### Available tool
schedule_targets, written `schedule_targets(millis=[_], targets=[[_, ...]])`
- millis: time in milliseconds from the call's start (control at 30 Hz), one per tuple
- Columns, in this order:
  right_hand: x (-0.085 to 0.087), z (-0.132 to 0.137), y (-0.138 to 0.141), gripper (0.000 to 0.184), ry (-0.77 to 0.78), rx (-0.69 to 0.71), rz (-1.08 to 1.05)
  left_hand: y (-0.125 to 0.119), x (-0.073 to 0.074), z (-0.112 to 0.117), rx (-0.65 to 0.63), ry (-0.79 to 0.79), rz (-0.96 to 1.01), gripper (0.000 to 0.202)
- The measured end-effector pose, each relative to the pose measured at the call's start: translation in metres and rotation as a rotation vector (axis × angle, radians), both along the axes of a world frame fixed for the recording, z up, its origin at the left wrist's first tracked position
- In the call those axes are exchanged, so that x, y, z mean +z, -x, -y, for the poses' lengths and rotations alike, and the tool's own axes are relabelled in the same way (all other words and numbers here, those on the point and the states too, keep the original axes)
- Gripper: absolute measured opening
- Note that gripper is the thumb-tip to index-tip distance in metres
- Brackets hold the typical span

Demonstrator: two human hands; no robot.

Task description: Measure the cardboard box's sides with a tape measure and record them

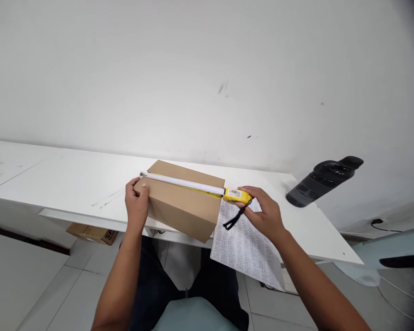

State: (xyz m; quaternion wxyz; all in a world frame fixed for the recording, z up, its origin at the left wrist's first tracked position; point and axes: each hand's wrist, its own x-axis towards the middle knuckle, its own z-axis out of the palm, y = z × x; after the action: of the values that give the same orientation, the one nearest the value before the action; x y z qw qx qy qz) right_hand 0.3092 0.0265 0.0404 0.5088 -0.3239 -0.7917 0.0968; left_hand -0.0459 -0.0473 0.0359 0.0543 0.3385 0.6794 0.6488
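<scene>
A closed brown cardboard box rests on the white table, tilted at an angle to its front edge. My left hand grips the box's left end, thumb on top and fingers around the corner. Across the top of the box runs the pale blade of a tape measure, pulled out, its metal end hook near my left fingers. In my right hand is the yellow case, held just past the box's right end. A black wrist strap dangles from the case over a sheet of paper covered in dense writing.
A dark water bottle stands at the right of the white table, near the wall. The paper hangs over the table's front edge. Below on the left, another cardboard box lies under the table. A black plug is at the right wall.
</scene>
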Motion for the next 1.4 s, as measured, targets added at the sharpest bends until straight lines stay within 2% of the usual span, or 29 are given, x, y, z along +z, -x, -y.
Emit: schedule_targets(millis=[133, 233, 333, 400, 467, 567, 633, 667, 700, 767, 867, 967, 1033, 1133, 1233, 1333, 1400], targets=[[-0.007, 0.016, 0.029, 0.04, 0.303, -0.053, -0.514, -0.005, 0.001, 0.0, 0.011, 0.028, 0.078, 0.06], [-0.004, 0.028, 0.056, 0.041, 0.615, 0.088, -0.867, -0.011, 0.004, 0.004, -0.005, 0.047, 0.081, 0.063], [0.001, 0.033, 0.07, 0.036, 0.812, 0.285, -1.08, -0.012, -0.001, 0.015, -0.041, 0.044, 0.02, 0.064], [-0.001, 0.033, 0.071, 0.031, 0.883, 0.362, -1.178, -0.008, -0.014, 0.024, -0.08, 0.001, -0.037, 0.068], [-0.009, 0.034, 0.068, 0.027, 0.928, 0.378, -1.251, -0.001, -0.033, 0.033, -0.16, -0.055, -0.06, 0.078], [-0.021, 0.038, 0.064, 0.024, 0.99, 0.401, -1.296, 0.008, -0.063, 0.042, -0.323, -0.034, 0.017, 0.084], [-0.022, 0.04, 0.065, 0.023, 1.02, 0.416, -1.308, 0.008, -0.072, 0.046, -0.343, 0.019, 0.072, 0.077], [-0.02, 0.039, 0.067, 0.022, 1.023, 0.402, -1.324, 0.009, -0.069, 0.047, -0.323, 0.043, 0.071, 0.073], [-0.016, 0.038, 0.069, 0.021, 1.018, 0.378, -1.342, 0.009, -0.063, 0.047, -0.3, 0.069, 0.046, 0.07], [-0.005, 0.035, 0.073, 0.02, 0.998, 0.32, -1.366, 0.014, -0.037, 0.046, -0.276, 0.166, -0.061, 0.065], [0.012, 0.031, 0.078, 0.022, 1.028, 0.304, -1.331, 0.032, 0.02, 0.033, -0.304, 0.42, -0.278, 0.06], [0.016, 0.034, 0.083, 0.027, 1.183, 0.351, -1.262, 0.055, 0.072, 0.005, -0.43, 0.617, -0.385, 0.059], [0.009, 0.04, 0.086, 0.028, 1.259, 0.363, -1.25, 0.065, 0.093, -0.021, -0.564, 0.711, -0.404, 0.061], [-0.01, 0.052, 0.093, 0.026, 1.303, 0.375, -1.266, 0.07, 0.102, -0.062, -0.69, 0.837, -0.473, 0.061], [-0.028, 0.065, 0.099, 0.024, 1.425, 0.402, -1.265, 0.061, 0.094, -0.095, -0.704, 0.856, -0.5, 0.062], [-0.034, 0.07, 0.095, 0.026, 1.557, 0.363, -1.227, 0.048, 0.088, -0.112, -0.659, 0.719, -0.51, 0.065], [-0.031, 0.068, 0.085, 0.027, 1.568, 0.306, -1.183, 0.042, 0.089, -0.107, -0.597, 0.556, -0.517, 0.068]])
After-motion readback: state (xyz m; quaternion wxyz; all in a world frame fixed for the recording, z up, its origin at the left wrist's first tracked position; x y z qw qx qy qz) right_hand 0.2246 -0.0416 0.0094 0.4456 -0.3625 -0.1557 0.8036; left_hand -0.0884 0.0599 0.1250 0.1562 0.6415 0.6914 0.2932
